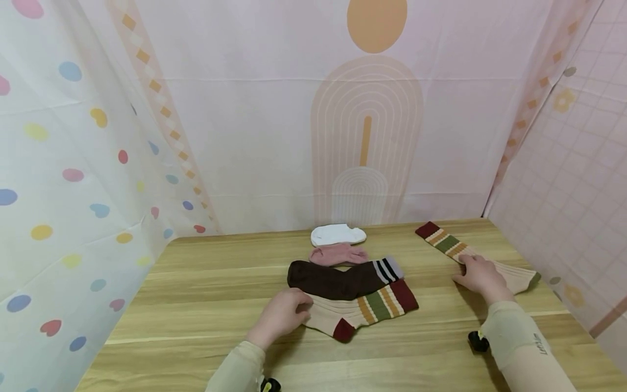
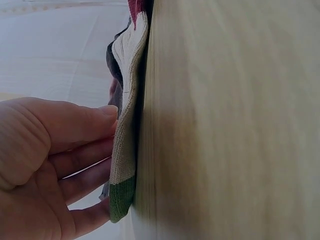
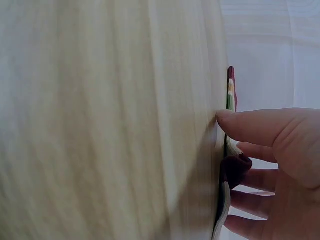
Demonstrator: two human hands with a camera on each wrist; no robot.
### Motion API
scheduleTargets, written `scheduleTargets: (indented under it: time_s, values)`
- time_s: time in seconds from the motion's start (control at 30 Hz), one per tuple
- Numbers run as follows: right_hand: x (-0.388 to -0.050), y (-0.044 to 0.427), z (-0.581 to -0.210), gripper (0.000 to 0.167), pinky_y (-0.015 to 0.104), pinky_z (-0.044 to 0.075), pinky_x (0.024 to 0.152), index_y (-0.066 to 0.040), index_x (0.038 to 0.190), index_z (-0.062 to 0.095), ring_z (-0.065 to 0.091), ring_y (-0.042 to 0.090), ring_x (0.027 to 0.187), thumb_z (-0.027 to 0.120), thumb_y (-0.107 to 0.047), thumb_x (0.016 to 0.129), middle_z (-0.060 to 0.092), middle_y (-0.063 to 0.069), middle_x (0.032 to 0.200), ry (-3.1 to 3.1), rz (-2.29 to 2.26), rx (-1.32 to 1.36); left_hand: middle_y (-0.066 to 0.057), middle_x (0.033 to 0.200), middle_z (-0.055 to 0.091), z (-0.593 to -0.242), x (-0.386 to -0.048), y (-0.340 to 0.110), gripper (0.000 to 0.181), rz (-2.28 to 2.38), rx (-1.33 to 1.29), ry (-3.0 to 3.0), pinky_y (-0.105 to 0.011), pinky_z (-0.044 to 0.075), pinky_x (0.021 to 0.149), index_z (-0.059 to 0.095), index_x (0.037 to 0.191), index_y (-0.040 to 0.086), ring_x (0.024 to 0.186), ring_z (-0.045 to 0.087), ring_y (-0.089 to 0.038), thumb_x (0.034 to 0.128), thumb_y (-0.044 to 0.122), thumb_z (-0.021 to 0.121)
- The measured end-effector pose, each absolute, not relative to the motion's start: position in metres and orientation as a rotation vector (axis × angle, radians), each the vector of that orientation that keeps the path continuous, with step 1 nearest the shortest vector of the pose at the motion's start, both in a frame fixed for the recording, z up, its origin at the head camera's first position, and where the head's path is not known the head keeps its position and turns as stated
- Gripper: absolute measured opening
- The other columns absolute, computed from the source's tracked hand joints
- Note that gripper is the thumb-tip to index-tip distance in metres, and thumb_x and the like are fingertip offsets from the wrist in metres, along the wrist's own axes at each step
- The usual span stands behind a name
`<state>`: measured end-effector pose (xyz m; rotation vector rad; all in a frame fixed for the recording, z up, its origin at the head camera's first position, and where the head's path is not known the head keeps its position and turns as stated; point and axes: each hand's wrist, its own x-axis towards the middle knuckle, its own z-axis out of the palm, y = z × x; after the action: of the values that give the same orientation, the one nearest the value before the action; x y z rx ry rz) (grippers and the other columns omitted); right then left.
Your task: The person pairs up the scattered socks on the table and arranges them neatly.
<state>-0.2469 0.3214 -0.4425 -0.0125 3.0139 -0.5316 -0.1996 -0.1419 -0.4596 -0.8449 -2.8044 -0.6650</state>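
Note:
A cream striped sock point(image 1: 325, 313), with a dark red heel and cuff and green and orange bands, lies at the front of a row of socks. My left hand point(image 1: 281, 316) touches its toe end; in the left wrist view the green toe point(image 2: 121, 200) shows beside my fingertips. At the right, my right hand point(image 1: 482, 277) rests over the middle of a matching striped sock point(image 1: 446, 243). Its fingers spread across the fabric, and the thumb point(image 3: 240, 125) lies along the near side. The dark red heel point(image 3: 236, 169) bulges up under that hand.
Behind the front sock lie a dark brown sock point(image 1: 323, 279) with a grey striped cuff, a pink ankle sock point(image 1: 337, 254) and a white ankle sock point(image 1: 335, 234). They lie on a wooden table point(image 1: 196, 305). Patterned curtains point(image 1: 245, 136) hang around its back and sides.

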Motion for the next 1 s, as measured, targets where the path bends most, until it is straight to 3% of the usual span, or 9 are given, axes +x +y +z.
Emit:
scheduleTargets:
  time_s: [0.67,1.0]
  values:
    - [-0.242,0.316,-0.44,0.042,0.066,0.047,0.073,0.008,0.126,0.055,0.041,0.06,0.112,0.065,-0.016,0.093,0.044,0.035,0.126,3.044,-0.509,0.13,-0.006,0.093,0.069,-0.459,-0.2,-0.143,0.015,-0.74,-0.844,-2.799,-0.041,0.053,0.082,0.074,0.095,0.002,0.089,0.065,-0.024,0.0807,0.004,0.077]
    - [-0.243,0.316,-0.428,0.023,0.051,0.048,0.063,0.004,0.113,0.063,0.059,0.042,0.092,0.055,-0.007,0.095,0.059,0.03,0.114,3.018,-0.513,0.116,-0.006,0.097,0.071,-0.456,-0.2,-0.141,0.011,-0.849,-0.784,-2.752,-0.041,0.053,0.082,0.075,0.097,0.003,0.091,0.066,-0.022,0.0872,0.008,0.074]
